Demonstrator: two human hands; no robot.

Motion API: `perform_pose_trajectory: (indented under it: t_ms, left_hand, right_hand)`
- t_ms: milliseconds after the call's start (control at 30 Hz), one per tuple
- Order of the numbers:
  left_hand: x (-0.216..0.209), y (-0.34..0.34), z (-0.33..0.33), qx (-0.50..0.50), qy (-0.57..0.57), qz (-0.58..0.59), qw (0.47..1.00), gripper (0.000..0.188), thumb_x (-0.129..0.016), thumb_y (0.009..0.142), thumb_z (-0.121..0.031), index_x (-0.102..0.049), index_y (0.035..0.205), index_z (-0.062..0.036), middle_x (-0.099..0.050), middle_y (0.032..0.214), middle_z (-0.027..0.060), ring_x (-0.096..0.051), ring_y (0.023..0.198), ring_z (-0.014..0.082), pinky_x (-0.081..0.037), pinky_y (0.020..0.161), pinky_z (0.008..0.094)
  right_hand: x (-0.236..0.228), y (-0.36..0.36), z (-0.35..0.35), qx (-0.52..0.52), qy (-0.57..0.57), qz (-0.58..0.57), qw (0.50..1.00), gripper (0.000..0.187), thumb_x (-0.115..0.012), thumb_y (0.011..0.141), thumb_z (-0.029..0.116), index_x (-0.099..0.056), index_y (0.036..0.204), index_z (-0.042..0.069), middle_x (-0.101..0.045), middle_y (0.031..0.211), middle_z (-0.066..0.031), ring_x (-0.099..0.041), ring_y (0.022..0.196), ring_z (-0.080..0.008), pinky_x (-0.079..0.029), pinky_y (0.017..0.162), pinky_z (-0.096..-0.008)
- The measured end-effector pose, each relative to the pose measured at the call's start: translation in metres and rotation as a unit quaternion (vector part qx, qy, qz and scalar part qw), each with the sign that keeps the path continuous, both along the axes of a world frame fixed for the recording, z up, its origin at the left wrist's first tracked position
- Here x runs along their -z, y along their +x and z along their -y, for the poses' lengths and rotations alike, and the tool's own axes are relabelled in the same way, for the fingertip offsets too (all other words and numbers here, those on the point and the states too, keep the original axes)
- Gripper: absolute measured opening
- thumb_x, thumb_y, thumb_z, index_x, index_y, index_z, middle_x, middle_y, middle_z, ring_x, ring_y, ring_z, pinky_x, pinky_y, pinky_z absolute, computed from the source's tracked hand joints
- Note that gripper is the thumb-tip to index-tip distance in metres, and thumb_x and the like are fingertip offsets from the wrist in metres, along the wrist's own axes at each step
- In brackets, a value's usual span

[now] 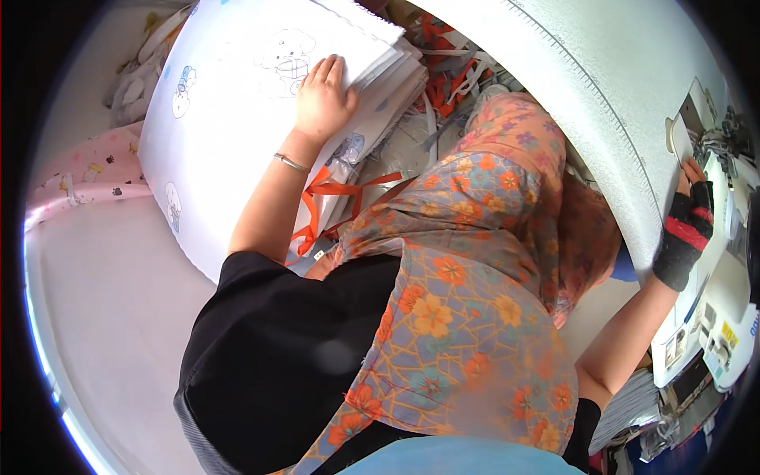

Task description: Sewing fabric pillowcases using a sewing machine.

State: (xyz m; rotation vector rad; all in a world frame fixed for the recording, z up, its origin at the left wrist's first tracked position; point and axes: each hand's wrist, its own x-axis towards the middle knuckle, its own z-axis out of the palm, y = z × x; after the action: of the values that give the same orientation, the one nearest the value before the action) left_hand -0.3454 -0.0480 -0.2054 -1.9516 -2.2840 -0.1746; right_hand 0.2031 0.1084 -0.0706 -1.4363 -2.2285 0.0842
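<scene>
My left hand (pixel 323 99) lies flat, fingers stretched out, on top of a stack of folded white fabric (pixel 237 71) printed with cartoon animals. It wears a silver bangle (pixel 291 162). Orange ribbon (pixel 336 188) is looped round the stack's side, beside my lap. At the far right, my right hand (pixel 687 226), in a black and red fingerless glove, rests by the edge of a pale worktable (pixel 586 71) with a ruler scale along it. Its bare fingers point away from me, only partly visible, and nothing shows in them.
A white sewing machine (pixel 704 332) stands at the right, partly cut off by the rim. Pink printed fabric (pixel 95 166) lies at the left. Orange and white scraps (pixel 451 75) are heaped beyond my knees. My floral apron (pixel 467 317) covers my lap. Grey bundled material (pixel 629 408) sits at the lower right.
</scene>
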Motion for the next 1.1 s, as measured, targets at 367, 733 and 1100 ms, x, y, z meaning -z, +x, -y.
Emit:
perform_pose_trajectory:
  t_ms: [367, 733, 1100]
  left_hand:
    - [-0.006, -0.019, -0.008, -0.021, -0.024, 0.136, 0.990, 0.038, -0.057, 0.095, -0.031, -0.065, 0.120, -0.0042, -0.062, 0.127, 0.0148, -0.058, 0.115, 0.0366, -0.046, 0.100, 0.0431]
    - [0.009, -0.026, -0.022, -0.034, -0.023, 0.000, 0.999, 0.046, -0.065, 0.087, -0.038, -0.066, 0.118, -0.0047, -0.060, 0.129, 0.0133, -0.059, 0.112, 0.0344, -0.048, 0.097, 0.0400]
    - [-0.048, -0.155, -0.002, -0.252, 0.249, 0.594, 0.722, 0.033, -0.056, 0.094, -0.023, -0.067, 0.113, 0.0005, -0.067, 0.117, 0.0140, -0.066, 0.099, 0.0234, -0.054, 0.085, 0.0335]
  right_hand:
    - [0.002, 0.008, -0.005, 0.001, 0.003, 0.019, 1.000, 0.025, -0.054, 0.098, 0.017, -0.067, 0.116, 0.004, -0.066, 0.123, -0.0106, -0.061, 0.114, -0.0238, -0.043, 0.100, -0.0334]
    - [-0.003, 0.003, -0.003, -0.011, 0.006, -0.004, 1.000, 0.026, -0.053, 0.098, 0.017, -0.067, 0.117, 0.005, -0.066, 0.122, -0.0092, -0.061, 0.113, -0.0224, -0.044, 0.100, -0.0324]
    - [0.004, 0.001, -0.009, -0.026, -0.009, -0.024, 0.999, 0.024, -0.053, 0.098, 0.015, -0.067, 0.115, 0.005, -0.065, 0.122, -0.0109, -0.060, 0.115, -0.0245, -0.044, 0.100, -0.0346]
